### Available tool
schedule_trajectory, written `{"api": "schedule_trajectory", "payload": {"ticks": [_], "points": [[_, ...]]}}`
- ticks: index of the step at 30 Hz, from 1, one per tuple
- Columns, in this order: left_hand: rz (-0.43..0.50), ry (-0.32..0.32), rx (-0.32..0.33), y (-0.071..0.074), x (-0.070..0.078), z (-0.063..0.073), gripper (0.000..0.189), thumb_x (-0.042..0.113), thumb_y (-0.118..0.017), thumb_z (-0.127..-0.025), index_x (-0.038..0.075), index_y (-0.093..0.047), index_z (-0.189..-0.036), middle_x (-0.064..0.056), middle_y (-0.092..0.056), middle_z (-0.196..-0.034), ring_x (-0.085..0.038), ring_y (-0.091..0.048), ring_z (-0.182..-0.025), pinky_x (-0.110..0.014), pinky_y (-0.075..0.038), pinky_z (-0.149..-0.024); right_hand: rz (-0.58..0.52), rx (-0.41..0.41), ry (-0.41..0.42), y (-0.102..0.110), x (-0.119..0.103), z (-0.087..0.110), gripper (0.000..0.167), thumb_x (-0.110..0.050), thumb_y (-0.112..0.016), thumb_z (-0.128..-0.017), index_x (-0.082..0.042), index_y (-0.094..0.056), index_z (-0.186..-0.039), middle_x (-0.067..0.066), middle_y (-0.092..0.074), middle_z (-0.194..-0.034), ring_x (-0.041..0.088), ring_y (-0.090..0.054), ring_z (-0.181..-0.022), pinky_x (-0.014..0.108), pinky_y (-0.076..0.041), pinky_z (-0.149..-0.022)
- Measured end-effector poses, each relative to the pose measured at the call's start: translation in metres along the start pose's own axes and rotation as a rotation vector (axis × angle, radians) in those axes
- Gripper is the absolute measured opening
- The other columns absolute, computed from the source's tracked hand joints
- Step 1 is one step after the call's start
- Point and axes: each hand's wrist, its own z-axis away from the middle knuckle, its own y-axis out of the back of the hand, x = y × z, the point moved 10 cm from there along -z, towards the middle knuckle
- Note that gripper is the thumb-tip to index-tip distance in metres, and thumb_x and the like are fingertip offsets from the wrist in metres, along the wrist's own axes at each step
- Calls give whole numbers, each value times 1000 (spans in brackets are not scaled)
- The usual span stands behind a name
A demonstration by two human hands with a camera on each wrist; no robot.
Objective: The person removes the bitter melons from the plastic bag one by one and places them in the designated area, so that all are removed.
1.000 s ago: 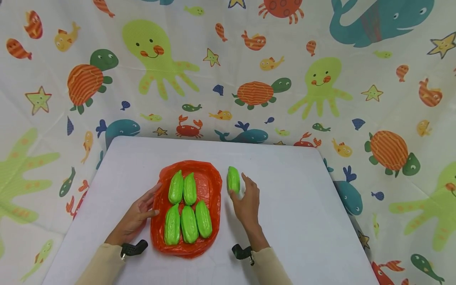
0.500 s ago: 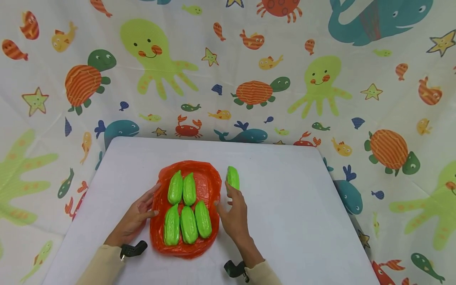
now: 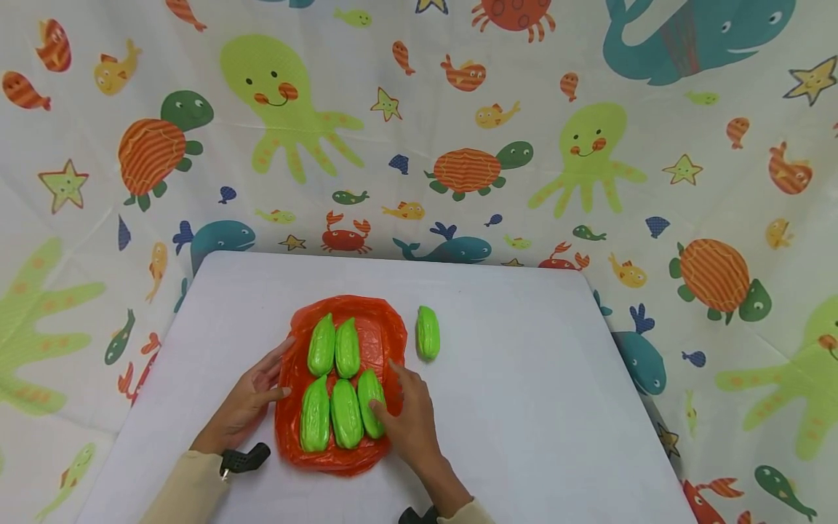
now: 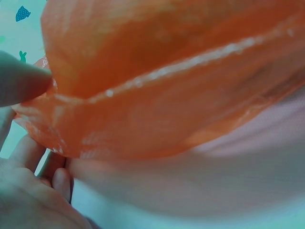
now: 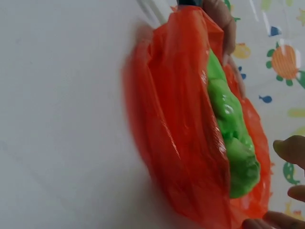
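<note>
A red tray [image 3: 382,320], its surface like glossy, crinkled plastic, lies on the white table. In it are several bright green, cucumber-like vegetables [image 3: 346,413], two in the upper row and three in the lower. My left hand [image 3: 244,400] holds the tray's left rim, thumb above and fingers [image 4: 28,152] beneath in the left wrist view. Over the tray's right rim hovers my right hand [image 3: 411,418], fingers spread, with the thumb close to the lower right vegetable [image 3: 371,400]; contact is unclear. Another green vegetable [image 3: 428,333] lies on the table right of the tray.
The white table [image 3: 524,378] extends to the right of the tray. Behind and beside it hangs a pale cloth [image 3: 366,65] printed with sea animals. Each wrist wears a black camera mount [image 3: 245,458].
My right hand has moved left and toward me, away from the single vegetable on the table to above the tray's right side. The left hand and the tray stay put.
</note>
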Motion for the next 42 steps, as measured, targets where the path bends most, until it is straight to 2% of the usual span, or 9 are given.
{"api": "schedule_trajectory", "payload": {"ticks": [4, 9, 18, 28, 35, 42], "points": [[-6, 3, 7, 0, 0, 0, 83, -2, -59, -104, 23, -18, -172, -5, -22, -179, 10, -51, -140, -18, -53, -107, 42, -42, -9, -11, 0, 4, 72, -27, -80, -95, -23, -48, -159, 4, -58, -150, 23, -54, -134, 46, -54, -108], [-1, -4, 3, 0, -1, 0, 83, -3, -58, -104, 22, -18, -172, -3, -25, -178, 10, -51, -140, -19, -52, -108, 42, -96, -15, -22, 0, 6, 68, -22, -78, -95, -21, -50, -157, 5, -58, -149, 22, -55, -128, 44, -52, -104], [-10, -3, 5, 1, -2, 0, 83, -2, -59, -104, 22, -18, -172, -2, -25, -178, 10, -52, -139, -20, -53, -107, 87, -143, -41, -29, 2, 8, 69, -16, -77, -96, -19, -50, -159, 7, -59, -149, 22, -57, -128, 43, -53, -105], [-25, -4, 9, 1, -2, 0, 83, -2, -59, -104, 23, -18, -172, -4, -23, -179, 10, -51, -140, -20, -53, -107, 85, -162, -45, -28, 3, 7, 67, -20, -76, -97, -19, -50, -159, 6, -62, -148, 28, -58, -134, 51, -49, -112], [-4, -32, -10, 2, 0, 0, 82, -5, -56, -104, 20, -18, -172, 1, -30, -176, 8, -52, -141, -21, -52, -108, 30, -137, -50, -23, 4, 5, 67, -19, -76, -97, -22, -51, -158, 4, -61, -149, 27, -58, -134, 52, -50, -113], [-4, -43, -20, 0, 1, 0, 82, -5, -56, -104, 18, -16, -172, 9, -38, -171, 8, -53, -140, -20, -53, -108, -10, -133, -80, -14, 3, -1, 67, -22, -74, -99, -27, -47, -160, 1, -60, -146, 19, -57, -131, 46, -54, -110]]}}
